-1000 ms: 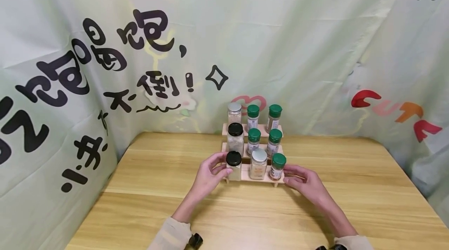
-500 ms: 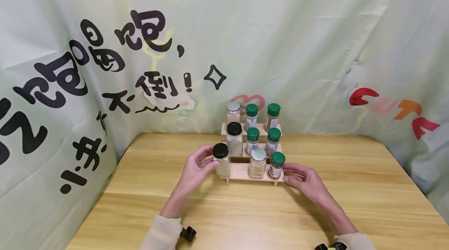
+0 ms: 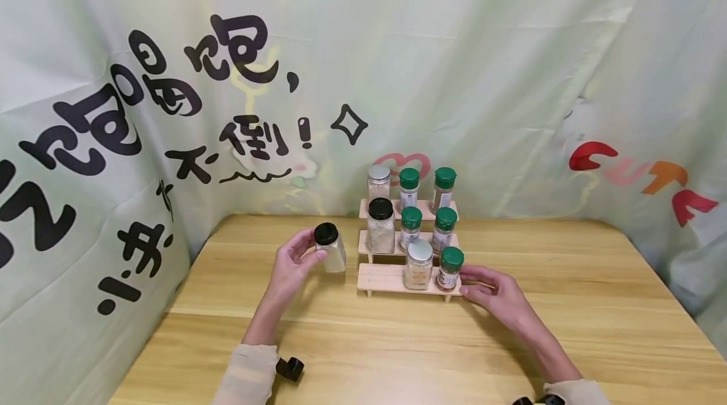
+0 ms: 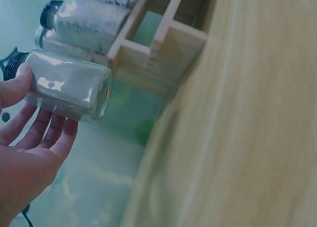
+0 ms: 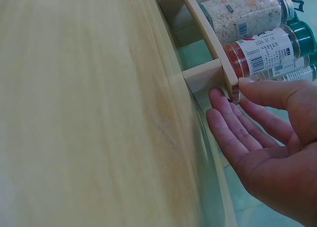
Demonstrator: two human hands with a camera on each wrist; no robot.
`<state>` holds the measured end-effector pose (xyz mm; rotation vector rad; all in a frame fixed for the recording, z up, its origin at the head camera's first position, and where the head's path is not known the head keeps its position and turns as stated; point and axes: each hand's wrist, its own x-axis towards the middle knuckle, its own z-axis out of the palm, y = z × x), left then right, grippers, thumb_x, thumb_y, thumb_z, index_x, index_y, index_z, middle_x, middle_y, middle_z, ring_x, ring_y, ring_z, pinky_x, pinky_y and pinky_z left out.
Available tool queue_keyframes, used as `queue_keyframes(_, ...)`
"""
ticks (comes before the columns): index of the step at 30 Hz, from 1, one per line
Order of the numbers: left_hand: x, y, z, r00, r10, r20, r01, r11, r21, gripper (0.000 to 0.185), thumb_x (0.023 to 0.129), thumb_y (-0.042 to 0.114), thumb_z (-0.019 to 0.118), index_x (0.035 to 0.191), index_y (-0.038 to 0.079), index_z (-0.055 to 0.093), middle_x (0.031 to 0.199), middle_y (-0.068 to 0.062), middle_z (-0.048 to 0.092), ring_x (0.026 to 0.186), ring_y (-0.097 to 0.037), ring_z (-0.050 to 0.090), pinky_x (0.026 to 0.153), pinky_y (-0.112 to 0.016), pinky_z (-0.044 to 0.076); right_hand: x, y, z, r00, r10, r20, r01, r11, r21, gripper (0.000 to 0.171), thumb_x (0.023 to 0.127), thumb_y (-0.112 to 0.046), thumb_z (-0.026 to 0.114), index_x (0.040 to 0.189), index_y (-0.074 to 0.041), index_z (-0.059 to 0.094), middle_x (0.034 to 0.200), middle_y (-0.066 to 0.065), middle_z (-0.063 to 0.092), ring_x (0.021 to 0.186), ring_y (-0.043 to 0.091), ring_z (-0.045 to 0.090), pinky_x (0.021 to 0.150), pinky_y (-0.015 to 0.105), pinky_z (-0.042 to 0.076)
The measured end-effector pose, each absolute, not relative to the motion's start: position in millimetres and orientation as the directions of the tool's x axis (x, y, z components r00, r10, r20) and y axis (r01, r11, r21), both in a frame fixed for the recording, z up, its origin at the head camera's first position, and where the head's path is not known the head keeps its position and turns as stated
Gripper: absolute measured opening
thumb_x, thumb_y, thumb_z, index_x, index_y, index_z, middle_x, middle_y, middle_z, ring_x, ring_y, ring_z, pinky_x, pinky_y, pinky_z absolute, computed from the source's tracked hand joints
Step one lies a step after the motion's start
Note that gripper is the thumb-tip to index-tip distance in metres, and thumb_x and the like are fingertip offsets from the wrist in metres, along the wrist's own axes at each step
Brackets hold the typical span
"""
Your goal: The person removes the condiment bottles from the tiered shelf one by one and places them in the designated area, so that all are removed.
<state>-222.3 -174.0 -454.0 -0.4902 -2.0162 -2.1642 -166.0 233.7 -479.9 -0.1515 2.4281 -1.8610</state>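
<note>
My left hand [image 3: 292, 266] pinches a square clear spice jar [image 3: 335, 257] with a black lid and pale contents, held tilted left of the spice rack [image 3: 382, 277]. In the left wrist view, thumb and fingers grip the jar [image 4: 69, 83] near its lid. At the rack's right end is my right hand [image 3: 493, 291]; the right wrist view shows its thumb and fingers around the end of the bottom shelf [image 5: 229, 83]. A silver-lidded jar [image 3: 418, 269] and a green-lidded jar [image 3: 449, 272] stand on that shelf, its left part bare.
Behind, the middle tier bears a black-lidded jar [image 3: 381, 231] and two green-lidded ones. Another silver-lidded jar [image 3: 379, 184] and two green-lidded jars stand on the top tier. A printed curtain [image 3: 483, 77] hangs behind the wooden table [image 3: 386, 348].
My left hand has lifted the black-lidded jar off the left end of the bottom shelf and carried it leftward, clear of the rack. The right hand has stayed at the rack's end.
</note>
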Motion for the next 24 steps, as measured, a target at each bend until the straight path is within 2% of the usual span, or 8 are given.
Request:
queue_keyframes(5, -227, -178, -461, -0.949, 0.096, 0.299, 0.294, -0.063, 0.954, 0.045, 0.088, -0.013, 0.071, 0.131, -0.013, 0.057, 0.129, -0.026, 0.061, 0.118, -0.026, 0.061, 0.103, -0.030, 0.053, -166, 235, -479, -0.992, -0.123, -0.007, -0.027, 0.272, -0.962, 0.053, 0.096, -0.011, 0.073, 0.141, 0.009, 0.054, 0.135, 0.028, 0.060, 0.120, 0.037, 0.063, 0.090, 0.022, 0.057)
queue_keyframes(8, -230, -181, -468, -0.958, 0.088, 0.272, 0.269, -0.050, 0.962, 0.045, 0.088, -0.013, 0.070, 0.132, -0.013, 0.056, 0.132, -0.030, 0.059, 0.120, -0.028, 0.059, 0.103, -0.028, 0.053, -166, 235, -479, -0.992, -0.123, -0.005, -0.029, 0.271, -0.962, 0.052, 0.096, -0.010, 0.073, 0.141, 0.009, 0.054, 0.134, 0.029, 0.061, 0.120, 0.037, 0.063, 0.090, 0.022, 0.058)
queue_keyframes(15, -234, -185, -484, -0.968, 0.077, 0.237, 0.236, -0.022, 0.971, 0.045, 0.090, -0.012, 0.070, 0.133, -0.011, 0.056, 0.134, -0.027, 0.059, 0.123, -0.025, 0.058, 0.104, -0.025, 0.051, -167, 235, -481, -0.992, -0.124, 0.002, -0.038, 0.282, -0.959, 0.053, 0.095, -0.011, 0.074, 0.140, 0.009, 0.054, 0.133, 0.028, 0.062, 0.120, 0.038, 0.063, 0.090, 0.021, 0.057)
queue_keyframes(24, -238, -182, -481, -0.973, 0.081, 0.216, 0.216, -0.010, 0.976, 0.046, 0.092, -0.006, 0.070, 0.136, -0.005, 0.057, 0.138, -0.021, 0.059, 0.131, -0.032, 0.054, 0.107, -0.025, 0.049, -166, 234, -482, -0.992, -0.127, 0.003, -0.039, 0.278, -0.960, 0.052, 0.096, -0.011, 0.074, 0.140, 0.009, 0.054, 0.133, 0.028, 0.062, 0.119, 0.035, 0.064, 0.090, 0.021, 0.057)
